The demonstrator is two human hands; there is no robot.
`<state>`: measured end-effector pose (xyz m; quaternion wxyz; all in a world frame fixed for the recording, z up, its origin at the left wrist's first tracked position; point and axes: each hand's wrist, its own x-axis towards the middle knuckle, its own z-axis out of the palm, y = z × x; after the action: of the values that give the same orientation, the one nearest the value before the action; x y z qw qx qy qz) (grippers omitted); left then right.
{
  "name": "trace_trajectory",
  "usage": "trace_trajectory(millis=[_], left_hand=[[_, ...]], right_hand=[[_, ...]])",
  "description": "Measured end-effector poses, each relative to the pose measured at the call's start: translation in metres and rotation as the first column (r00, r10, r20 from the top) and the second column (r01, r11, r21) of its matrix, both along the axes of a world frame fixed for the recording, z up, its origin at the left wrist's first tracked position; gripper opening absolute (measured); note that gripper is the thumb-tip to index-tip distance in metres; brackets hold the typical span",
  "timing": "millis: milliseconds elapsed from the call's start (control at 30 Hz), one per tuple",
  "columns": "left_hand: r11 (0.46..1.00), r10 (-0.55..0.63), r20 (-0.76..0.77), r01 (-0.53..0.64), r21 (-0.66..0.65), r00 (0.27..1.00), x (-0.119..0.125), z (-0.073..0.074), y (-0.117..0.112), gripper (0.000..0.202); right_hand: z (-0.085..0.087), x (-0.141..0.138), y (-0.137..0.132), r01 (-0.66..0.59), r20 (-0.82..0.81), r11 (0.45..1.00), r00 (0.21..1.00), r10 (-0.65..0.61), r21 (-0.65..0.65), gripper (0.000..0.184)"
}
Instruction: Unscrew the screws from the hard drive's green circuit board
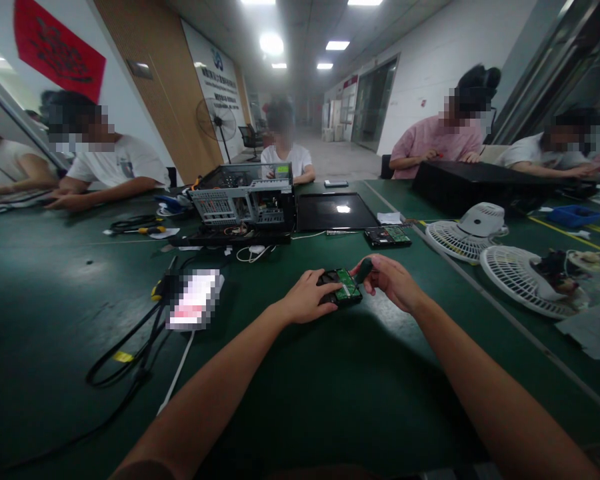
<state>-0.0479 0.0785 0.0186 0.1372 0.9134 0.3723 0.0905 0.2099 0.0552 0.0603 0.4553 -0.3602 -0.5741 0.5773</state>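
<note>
A hard drive (349,288) with a green circuit board facing up lies on the green table in front of me. My left hand (307,295) holds it from the left, the index finger stretched over the board and the thumb along the near edge. In my right hand (387,280) is a screwdriver (364,271), its dark handle pinched between thumb and fingers at the drive's right end. The screwdriver's tip is too small to make out. Farther back lies a second hard drive (388,237), circuit board up, untouched.
An opened computer case (243,200) stands beyond my hands, beside a dark flat panel (337,211). To the left are a lit phone (195,299) on a white cable and black cables (125,357). Fan parts (525,280) lie right. Several people sit around the table.
</note>
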Motion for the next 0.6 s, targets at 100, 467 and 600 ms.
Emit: trace_trajectory(millis=[100, 467, 600], left_hand=[[1.0, 0.001, -0.004, -0.001, 0.004, 1.0, 0.0002, -0.0004, 0.0, 0.059], [1.0, -0.008, -0.006, 0.008, 0.019, 1.0, 0.0005, 0.0009, -0.0014, 0.059], [1.0, -0.003, -0.006, 0.003, 0.008, 1.0, 0.0006, 0.0021, -0.0012, 0.059]], right_hand=[[-0.0004, 0.0, 0.0012, 0.02, -0.002, 1.0, 1.0, -0.02, -0.022, 0.036], [0.0003, 0.0023, 0.0007, -0.013, 0.008, 1.0, 1.0, 0.013, -0.028, 0.031], [-0.0025, 0.0042, 0.0035, -0.033, -0.047, 0.998, 0.998, 0.03, -0.058, 0.038]])
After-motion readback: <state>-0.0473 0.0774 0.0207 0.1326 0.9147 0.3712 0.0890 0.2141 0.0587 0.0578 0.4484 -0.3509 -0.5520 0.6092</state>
